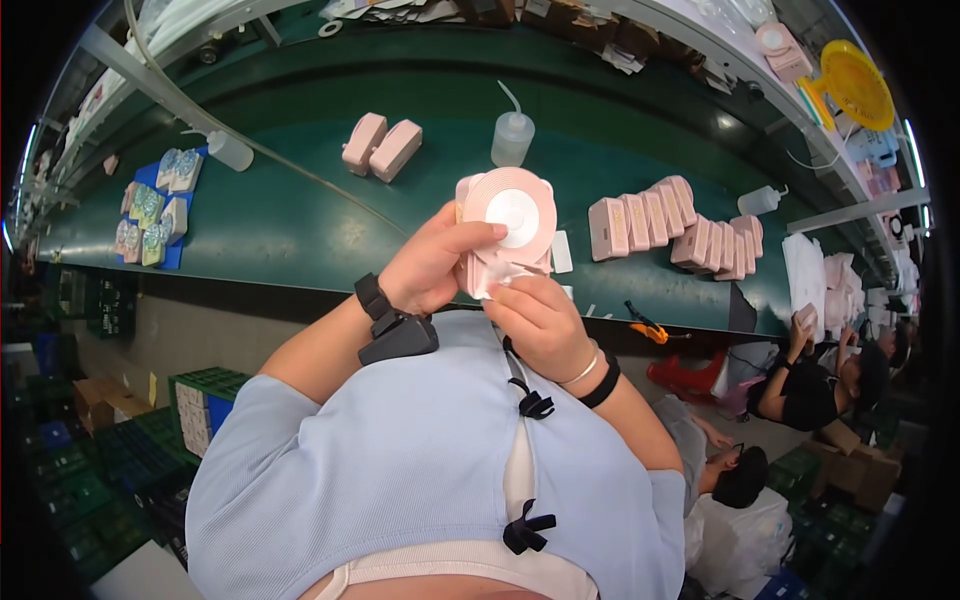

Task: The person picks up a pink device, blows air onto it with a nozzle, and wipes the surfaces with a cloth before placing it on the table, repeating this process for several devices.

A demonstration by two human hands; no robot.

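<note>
My left hand [425, 262] grips a pink device [540, 205] with a round ringed face and a white centre, held upright above the table's near edge. The left thumb lies on the white centre. My right hand [545, 322] is closed, its fingertips pinching a crumpled white cloth or tissue [500, 275] against the device's lower part. The fingers hide part of the cloth. A small white rectangular piece [562, 252] lies just right of the device. Behind it stands a squeeze bottle [512, 138] with a bent spout.
Two pink devices [385, 148] stand beyond my left hand. Rows of similar devices [640, 222] stand at right, near another bottle [762, 200]. Orange-handled cutters [650, 328] lie at the green table's [330, 230] near edge. A blue tray [172, 255] holds patterned pieces at left. Other people sit at right.
</note>
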